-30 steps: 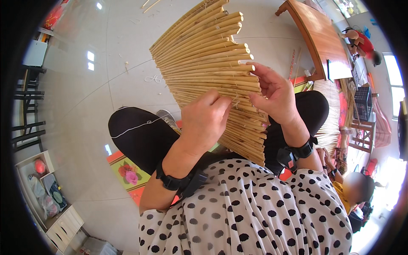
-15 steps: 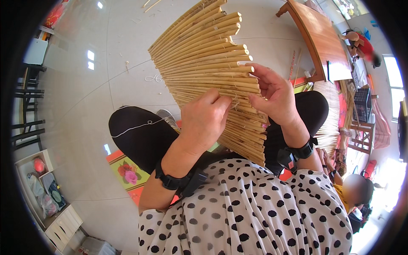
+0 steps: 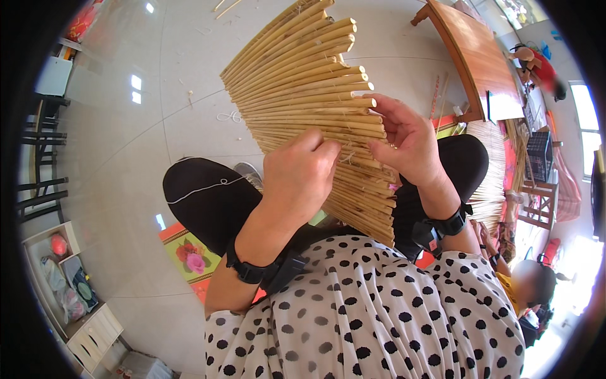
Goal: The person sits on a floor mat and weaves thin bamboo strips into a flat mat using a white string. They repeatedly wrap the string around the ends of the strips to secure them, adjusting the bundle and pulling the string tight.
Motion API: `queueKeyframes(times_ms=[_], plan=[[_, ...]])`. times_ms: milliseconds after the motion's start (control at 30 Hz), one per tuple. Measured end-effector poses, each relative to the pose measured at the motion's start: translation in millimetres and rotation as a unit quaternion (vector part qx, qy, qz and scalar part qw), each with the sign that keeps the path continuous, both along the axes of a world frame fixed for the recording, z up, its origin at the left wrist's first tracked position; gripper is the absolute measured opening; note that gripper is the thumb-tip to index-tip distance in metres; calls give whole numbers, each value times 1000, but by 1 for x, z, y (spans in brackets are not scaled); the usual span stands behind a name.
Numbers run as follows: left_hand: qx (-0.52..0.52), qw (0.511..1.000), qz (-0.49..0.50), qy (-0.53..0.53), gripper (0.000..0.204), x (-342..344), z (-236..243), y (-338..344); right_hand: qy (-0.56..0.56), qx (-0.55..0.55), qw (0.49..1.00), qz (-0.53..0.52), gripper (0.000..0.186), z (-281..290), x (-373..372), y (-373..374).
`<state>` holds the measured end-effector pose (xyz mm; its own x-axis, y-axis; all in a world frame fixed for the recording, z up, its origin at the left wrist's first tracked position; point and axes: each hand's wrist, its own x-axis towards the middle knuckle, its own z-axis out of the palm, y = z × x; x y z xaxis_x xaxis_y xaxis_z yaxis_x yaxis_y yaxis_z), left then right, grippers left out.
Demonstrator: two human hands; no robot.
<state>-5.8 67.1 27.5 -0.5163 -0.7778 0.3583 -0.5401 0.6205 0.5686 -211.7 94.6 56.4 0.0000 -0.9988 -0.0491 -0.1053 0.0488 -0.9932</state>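
Note:
A mat of thin yellow reeds (image 3: 290, 76), bound with thread, stands over my lap with uneven cut ends at its right. My left hand (image 3: 303, 174) is pinched at the mat's face, beside short loose binding ends (image 3: 347, 156); what its fingertips grip is hidden. My right hand (image 3: 407, 142) grips the mat's right edge, thumb on the near face and fingers round the cut ends. A white cord (image 3: 224, 182) lies across my left thigh, and more white string (image 3: 228, 117) is on the floor beyond.
A wooden table (image 3: 461, 50) stands ahead right. Co-workers (image 3: 505, 275) sit at right, one farther back (image 3: 540, 69), near another reed mat (image 3: 486, 164). A flowered floor mat (image 3: 192, 256) is under me. Black stools (image 3: 44, 161) and a shelf unit (image 3: 63, 278) line the left.
My left hand has shifted slightly left along the reeds, still pinched. The mat has moved very slightly left; my right hand keeps its grip.

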Motion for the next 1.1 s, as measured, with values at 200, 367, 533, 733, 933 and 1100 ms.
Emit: queueKeyframes(times_ms=[200,367,533,733,933,1100], plan=[[-8,1000,1,-6,13,-3,-1,1,7,18,1000,21,65,2,0,0],[-3,1000,-3,-1,12,-2,1,2,7,11,1000,20,66,1,0,0],[-4,1000,-2,5,12,-1,0,2,14,19,999,23,66,3,1,-1],[-9,1000,2,7,12,0,0,2,6,11,1000,21,65,3,2,-1],[-9,1000,-4,-2,13,0,1,2,2,-1,1000,9,61,1,4,0],[-10,1000,-5,-10,12,0,2,3,10,18,1000,15,64,1,2,0]])
